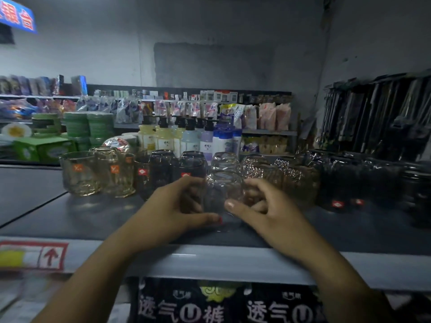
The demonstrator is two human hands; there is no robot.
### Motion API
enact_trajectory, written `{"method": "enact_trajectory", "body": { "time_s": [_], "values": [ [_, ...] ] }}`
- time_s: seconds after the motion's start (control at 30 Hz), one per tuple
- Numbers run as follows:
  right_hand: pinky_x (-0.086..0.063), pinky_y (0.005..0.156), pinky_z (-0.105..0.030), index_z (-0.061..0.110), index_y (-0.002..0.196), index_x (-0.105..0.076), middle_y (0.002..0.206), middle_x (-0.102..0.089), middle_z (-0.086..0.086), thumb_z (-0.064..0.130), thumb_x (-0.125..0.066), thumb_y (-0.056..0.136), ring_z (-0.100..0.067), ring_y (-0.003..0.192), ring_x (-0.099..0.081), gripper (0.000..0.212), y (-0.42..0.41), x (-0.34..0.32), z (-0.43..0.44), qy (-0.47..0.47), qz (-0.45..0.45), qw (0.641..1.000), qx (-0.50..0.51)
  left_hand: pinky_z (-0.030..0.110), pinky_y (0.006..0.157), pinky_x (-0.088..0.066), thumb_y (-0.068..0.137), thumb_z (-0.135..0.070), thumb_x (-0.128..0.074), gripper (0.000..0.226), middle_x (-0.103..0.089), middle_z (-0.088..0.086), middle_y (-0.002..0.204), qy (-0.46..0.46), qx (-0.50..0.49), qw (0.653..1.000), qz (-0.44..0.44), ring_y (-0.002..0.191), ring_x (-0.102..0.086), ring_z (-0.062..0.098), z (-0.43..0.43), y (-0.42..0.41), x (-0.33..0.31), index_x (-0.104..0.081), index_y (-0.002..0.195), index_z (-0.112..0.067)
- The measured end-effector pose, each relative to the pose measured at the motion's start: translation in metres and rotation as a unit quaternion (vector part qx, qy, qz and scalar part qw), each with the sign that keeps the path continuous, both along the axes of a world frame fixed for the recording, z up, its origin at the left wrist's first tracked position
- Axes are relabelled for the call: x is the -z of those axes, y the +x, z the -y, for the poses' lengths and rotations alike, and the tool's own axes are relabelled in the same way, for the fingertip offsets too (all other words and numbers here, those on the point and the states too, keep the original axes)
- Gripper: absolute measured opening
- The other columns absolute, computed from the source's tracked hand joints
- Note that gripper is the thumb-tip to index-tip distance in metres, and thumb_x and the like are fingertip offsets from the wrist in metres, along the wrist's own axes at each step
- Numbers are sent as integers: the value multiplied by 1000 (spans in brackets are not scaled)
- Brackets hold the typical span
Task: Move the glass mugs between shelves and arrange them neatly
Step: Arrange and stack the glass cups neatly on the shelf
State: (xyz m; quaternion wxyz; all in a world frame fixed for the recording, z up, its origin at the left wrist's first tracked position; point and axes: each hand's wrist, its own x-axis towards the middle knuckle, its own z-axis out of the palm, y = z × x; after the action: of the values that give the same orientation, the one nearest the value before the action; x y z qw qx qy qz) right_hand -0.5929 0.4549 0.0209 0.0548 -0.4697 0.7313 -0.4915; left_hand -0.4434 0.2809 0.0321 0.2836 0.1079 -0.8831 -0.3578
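Observation:
A clear glass mug (221, 197) stands on the grey top shelf (70, 220) near its front edge, with another clear mug (225, 163) just behind it. My left hand (177, 206) grips the front mug from the left, thumb along its base. My right hand (261, 206) holds it from the right, fingers curled round its side. Two amber-tinted mugs (98, 173) with orange labels stand in a row to the left. Dark smoky mugs (170, 171) with red labels stand between them and my hands.
Patterned glasses (279, 176) and dark wrapped glassware (363, 183) fill the shelf to the right. Pump bottles (184, 134) and green stacked goods (88, 129) stand on shelves behind. Black packages with white lettering (224, 304) sit on the shelf below.

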Motion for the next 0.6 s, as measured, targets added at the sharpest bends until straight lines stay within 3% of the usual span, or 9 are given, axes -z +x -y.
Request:
{"method": "enact_trajectory", "body": {
  "time_s": [0.1,0.17,0.33,0.47,0.53,0.6],
  "values": [
    [-62,79,-39,35,133,-53,112,-71,11,71,-76,69,-7,82,-72,77,-6,5,2,10,-12,1000,3,37,83,-62,52,-63,-85,77,-75,-14,89,-1,0,1000,-10,81,-73,7,-1,-1,2,-59,121,-42],
    [-62,80,-46,35,130,-54,107,-74,7,75,-75,64,-12,82,-73,80,-8,8,3,10,-17,1000,8,37,84,-62,53,-63,-87,73,-76,-12,89,4,5,1000,-20,82,-74,7,0,-3,4,-59,118,-46],
    [-62,79,-44,40,129,-53,102,-73,8,74,-72,66,-11,85,-72,73,-9,10,3,16,-14,1000,10,37,85,-61,52,-69,-84,72,-76,-6,90,-7,2,1000,-26,85,-73,8,5,-5,9,-58,116,-52],
    [-53,87,-31,42,130,-48,112,-60,27,52,-73,84,-1,102,-63,53,-3,5,2,-22,-18,999,23,32,83,-61,68,-71,-77,60,-76,-12,97,-7,18,999,-29,89,-73,5,2,-3,6,-62,120,-45],
    [-50,87,-30,40,131,-50,117,-57,25,50,-71,87,-4,107,-60,49,1,-3,3,-69,-36,996,46,29,76,-60,81,-69,-63,50,-74,-13,97,-60,-11,995,-79,85,-72,5,5,1,-2,-70,116,-34],
    [-50,89,-30,39,127,-54,120,-58,19,56,-67,85,-5,108,-58,47,6,-12,5,-80,-118,987,74,31,72,-57,90,-61,-56,40,-69,-13,95,-172,-65,976,-116,80,-66,6,14,5,-16,-73,107,-29]
  ]
}}
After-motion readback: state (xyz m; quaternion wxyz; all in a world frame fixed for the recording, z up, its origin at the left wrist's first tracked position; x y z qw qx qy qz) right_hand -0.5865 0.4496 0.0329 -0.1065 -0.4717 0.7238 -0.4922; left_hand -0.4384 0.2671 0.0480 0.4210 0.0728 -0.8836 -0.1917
